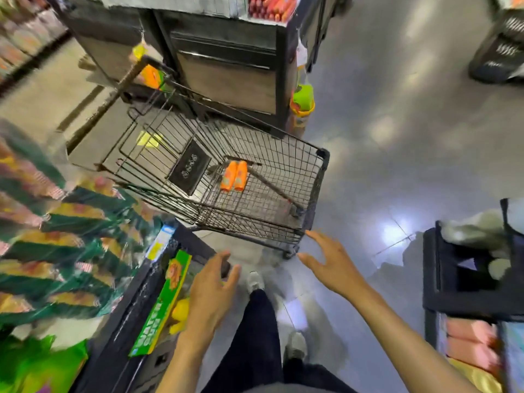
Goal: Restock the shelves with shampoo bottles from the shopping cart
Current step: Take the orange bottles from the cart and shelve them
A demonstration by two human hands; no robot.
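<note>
Orange is the target, but nearest first: both hands are empty. The left hand [212, 287] is loosely bent; the right hand [331, 262] has its fingers spread, just beside the shopping cart's [317, 194] near corner. Beyond, on the basket floor, two shampoo bottles [234, 175] lie flat and touching. Their long axes point away from the person, ahead-left of the right hand. Cap end unclear.

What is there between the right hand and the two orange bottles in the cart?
In the head view, only the cart's near wire wall and bare basket floor lie between the right hand and the orange bottles.
</note>
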